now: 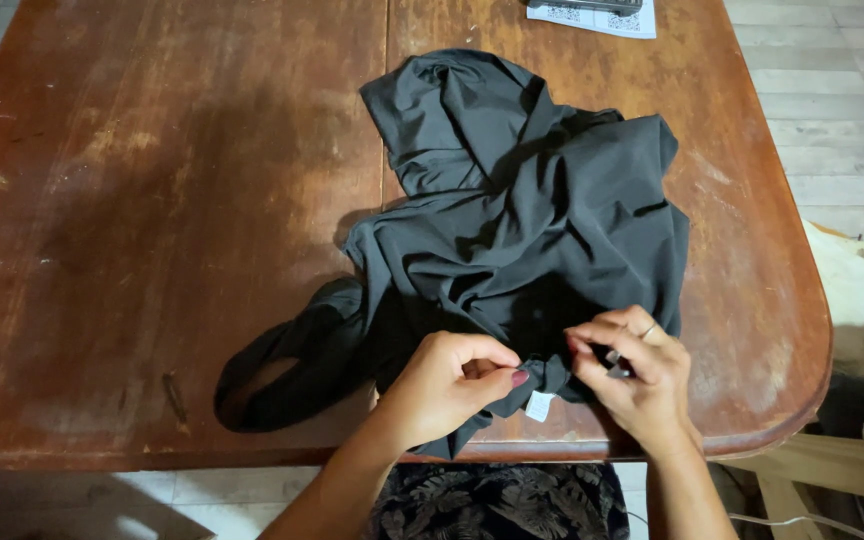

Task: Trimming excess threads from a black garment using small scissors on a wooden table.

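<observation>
Head view: one camera, looking down on a worn wooden table.
Garment: dark garment lies crumpled right of the table's middle, one strap loop trailing toward the near edge.
Left hand: left hand pinches a bunched fold of the hem between thumb and forefinger.
Right hand: right hand pinches the same fold just beside it, fingertips pressed together.
Label: small white label hangs below the pinched fold.
Handling: likely light, soft and limp; it would sag and slide, so hems or seams give the best hold.
Edges: hem sits at the near edge; rounded right corner is close.
Room: the table's left half is bare; paper lies at the far edge.
</observation>
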